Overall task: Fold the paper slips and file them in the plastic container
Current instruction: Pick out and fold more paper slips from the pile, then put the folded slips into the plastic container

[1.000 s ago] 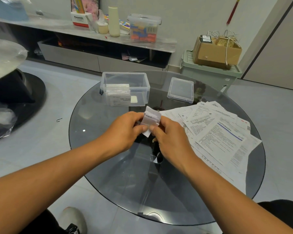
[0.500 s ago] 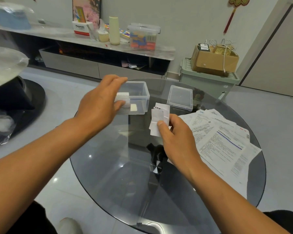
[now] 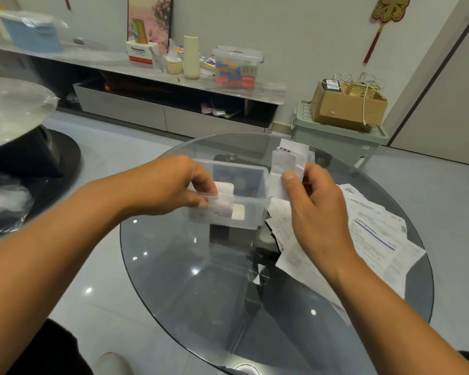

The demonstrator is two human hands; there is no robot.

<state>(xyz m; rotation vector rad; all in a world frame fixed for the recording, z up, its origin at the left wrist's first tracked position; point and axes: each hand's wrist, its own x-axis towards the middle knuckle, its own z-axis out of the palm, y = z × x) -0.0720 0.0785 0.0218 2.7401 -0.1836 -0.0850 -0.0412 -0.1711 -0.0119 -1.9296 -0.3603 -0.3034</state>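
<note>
A clear plastic container (image 3: pixel 251 209) stands on the round glass table (image 3: pixel 201 280), with several folded white slips (image 3: pixel 224 194) standing inside at its left. My left hand (image 3: pixel 173 185) grips the container's near-left wall, thumb outside and fingers curled over the rim. My right hand (image 3: pixel 313 209) pinches a folded paper slip (image 3: pixel 284 169) upright just right of the container, above its right wall. A spread pile of unfolded printed papers (image 3: pixel 371 234) lies on the table's right side, partly under my right forearm.
The container's clear lid (image 3: pixel 310 155) lies behind the held slip, mostly hidden. Beyond the table are a low grey cabinet (image 3: pixel 163 115) with boxes and a bottle, and a green bin (image 3: pixel 336 139) carrying a cardboard box. A plastic-covered table (image 3: pixel 11 106) stands left.
My left hand let go of the slip, reached to the container and took hold of its near-left wall. My right hand carried the folded slip up and forward beside the container.
</note>
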